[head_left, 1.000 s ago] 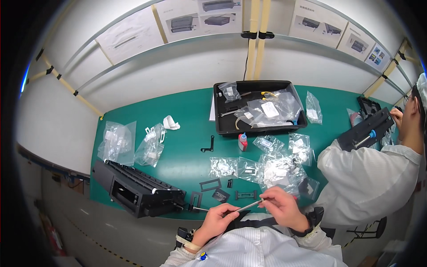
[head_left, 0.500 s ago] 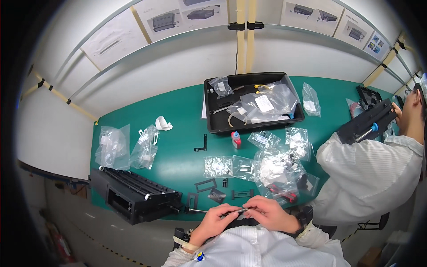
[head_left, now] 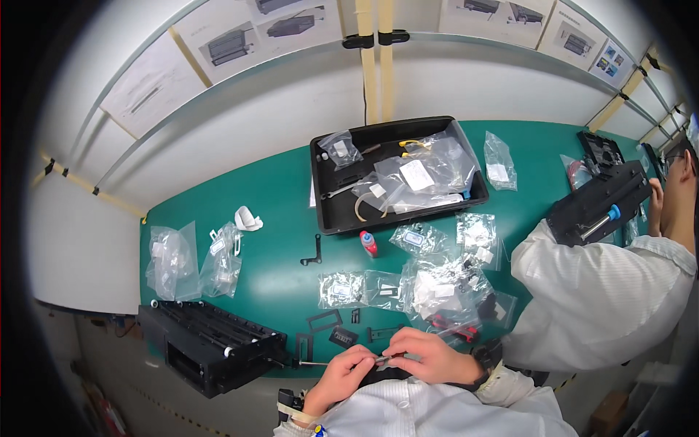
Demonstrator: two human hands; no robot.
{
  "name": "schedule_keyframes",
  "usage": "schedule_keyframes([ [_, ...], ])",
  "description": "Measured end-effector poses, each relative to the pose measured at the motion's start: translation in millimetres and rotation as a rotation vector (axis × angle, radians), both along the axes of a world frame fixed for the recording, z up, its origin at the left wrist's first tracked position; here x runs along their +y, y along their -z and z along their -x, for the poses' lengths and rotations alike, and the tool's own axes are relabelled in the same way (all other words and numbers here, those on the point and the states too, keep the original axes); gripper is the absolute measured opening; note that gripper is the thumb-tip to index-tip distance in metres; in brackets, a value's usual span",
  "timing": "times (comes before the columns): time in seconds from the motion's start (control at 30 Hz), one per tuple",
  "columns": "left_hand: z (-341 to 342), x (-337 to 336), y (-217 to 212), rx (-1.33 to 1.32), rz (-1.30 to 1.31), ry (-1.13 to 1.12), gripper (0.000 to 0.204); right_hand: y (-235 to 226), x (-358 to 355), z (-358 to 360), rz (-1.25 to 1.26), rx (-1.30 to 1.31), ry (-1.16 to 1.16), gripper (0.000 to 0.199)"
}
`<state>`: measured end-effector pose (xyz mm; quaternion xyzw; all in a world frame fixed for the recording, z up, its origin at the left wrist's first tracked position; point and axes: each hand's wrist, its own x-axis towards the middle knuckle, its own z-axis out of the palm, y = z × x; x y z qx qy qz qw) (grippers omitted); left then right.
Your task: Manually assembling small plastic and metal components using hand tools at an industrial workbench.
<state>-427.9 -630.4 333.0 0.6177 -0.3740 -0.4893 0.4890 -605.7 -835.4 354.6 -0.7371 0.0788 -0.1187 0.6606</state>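
Observation:
My left hand (head_left: 348, 375) and my right hand (head_left: 429, 355) meet at the table's near edge, both closed with fingertips together. Between them they pinch a slim grey part (head_left: 382, 360), mostly covered by the fingers. A thin metal rod (head_left: 313, 363) runs from beside the black housing (head_left: 211, 346) to my left hand; whether it joins the pinched part is hidden. Just beyond my hands lie black rectangular frames (head_left: 324, 320), a dark flat plate (head_left: 343, 336), a small black part (head_left: 355, 315) and a black slotted bracket (head_left: 382, 333), partly behind my right hand.
Clear bags of small parts (head_left: 440, 288) and a red-handled tool (head_left: 455, 328) lie ahead right. Farther back are a red bottle (head_left: 369, 245), a black bracket (head_left: 313, 251) and a black tray (head_left: 331, 218) with bags. At right, a co-worker (head_left: 582, 291) holds another black unit (head_left: 601, 207).
The whole view has shifted, with things on the table appearing farther left and mostly lower. Both hands stay together on the slim part, with the right fingers slightly repositioned over it.

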Motion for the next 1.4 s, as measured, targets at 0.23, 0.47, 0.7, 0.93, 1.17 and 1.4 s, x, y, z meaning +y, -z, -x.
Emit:
schedule_keyframes([
  [0.23, -0.8, -7.7, -12.5, 0.193, -0.237, -0.109, 0.021, 4.9, -12.9, -10.9, -0.015, -0.012, -0.058, 0.023],
  [0.47, -3.9, -13.5, 2.7, 0.092, -0.079, -0.110, 0.016, 6.9, -18.5, -17.2, -0.027, 0.024, -0.024, 0.018],
  [0.7, 0.8, -8.5, 14.5, 0.331, -0.179, -0.169, 0.019, 14.0, -22.1, -21.0, 0.021, 0.094, -0.069, 0.021],
  [0.93, 0.9, -13.8, 17.3, 0.278, -0.189, -0.200, 0.019, 14.8, -29.2, -28.0, 0.204, 0.155, -0.063, 0.022],
  [1.17, 2.4, -19.2, 19.7, 0.256, -0.222, -0.268, 0.017, 15.4, -34.0, -32.2, 0.038, 0.124, -0.050, 0.047],
  [1.4, 2.6, -23.1, 10.1, 0.240, -0.232, -0.263, 0.014, 2.8, -34.1, -35.1, 0.113, 0.039, 0.019, 0.044],
])
